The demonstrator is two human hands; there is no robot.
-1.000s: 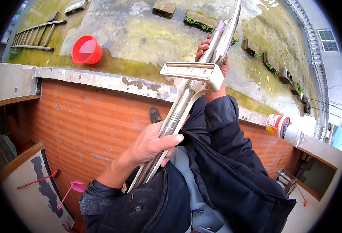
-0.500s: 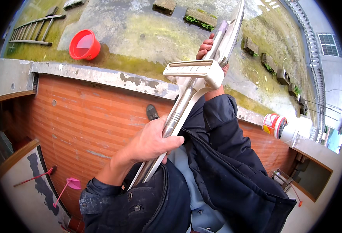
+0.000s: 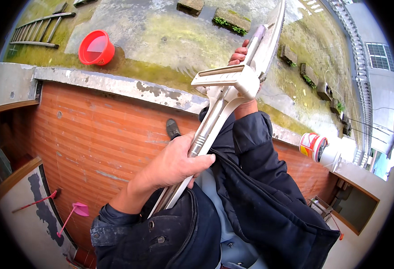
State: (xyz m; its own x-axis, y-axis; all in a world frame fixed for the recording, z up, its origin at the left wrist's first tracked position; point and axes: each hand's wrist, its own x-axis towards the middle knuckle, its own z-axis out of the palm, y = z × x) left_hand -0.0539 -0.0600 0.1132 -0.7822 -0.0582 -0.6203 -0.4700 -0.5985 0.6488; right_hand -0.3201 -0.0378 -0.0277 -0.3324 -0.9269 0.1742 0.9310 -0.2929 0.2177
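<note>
Across my body, slanting from lower left to upper right, lies a long white plastic frame with a silver metal tube (image 3: 215, 116). Midway along it sticks out a white box-like crosspiece (image 3: 223, 76) with a slotted face; I cannot tell the object's kind. My left hand (image 3: 174, 161) is closed around the near part of the shaft, thumb laid across it. Farther up, my right hand (image 3: 238, 56) grips it from behind, fingers showing on the left side and the palm mostly hidden. The lower end runs down against my dark jacket.
Beyond a worn low ledge (image 3: 116, 87) is a wet, mossy concrete yard with a red water basin (image 3: 96, 48), a ladder (image 3: 40, 31) and several blocks (image 3: 231, 21). A paint bucket (image 3: 312, 146) stands right. A pink-headed tool (image 3: 79, 209) is at lower left.
Both hands keep their hold on the long object. The view has shifted slightly, so the basin and ledge sit a little higher in the picture.
</note>
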